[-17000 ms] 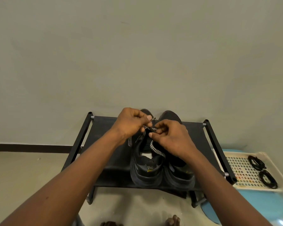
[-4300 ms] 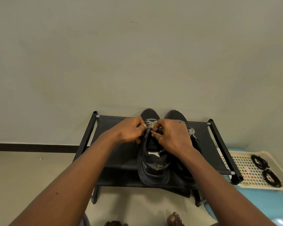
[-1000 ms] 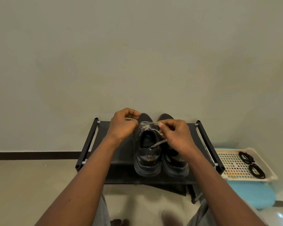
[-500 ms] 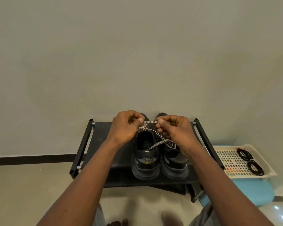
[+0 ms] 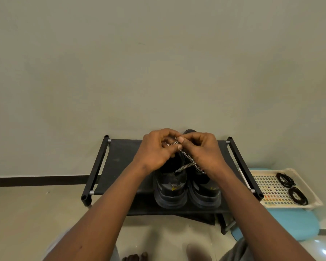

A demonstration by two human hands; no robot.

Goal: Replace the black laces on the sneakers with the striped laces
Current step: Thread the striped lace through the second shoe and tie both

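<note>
From the head camera, both hands are up over the pair. The left hand (image 5: 154, 150) and right hand (image 5: 204, 150) meet knuckle to knuckle above the left-hand sneaker (image 5: 170, 187). The left fingers (image 5: 179, 147) are curled in and pinch the striped lace (image 5: 186, 160). The right fingers (image 5: 181, 139) are clamped on the same lace just beside them, so the two grips nearly touch.

From that pinch the lace drops down and to the right. It crosses over itself, with one strand running back to the collar of the left-hand sneaker and the other lying across the right-hand sneaker (image 5: 205, 191). How far it is threaded through the eyelets cannot be told, because the hands cover them.

The sneakers stand side by side, touching, on the top of the black shoe rack (image 5: 119, 166). Their heels face the camera and their toes face the wall (image 5: 158, 72).

Off to the right sits a cream slotted tray (image 5: 317, 202) on a blue stool (image 5: 290, 225), just beside the rack. Two coiled black laces (image 5: 297, 195) lie in it, well apart from the shoes. Toes show on the floor (image 5: 26, 213) at the bottom edge.
</note>
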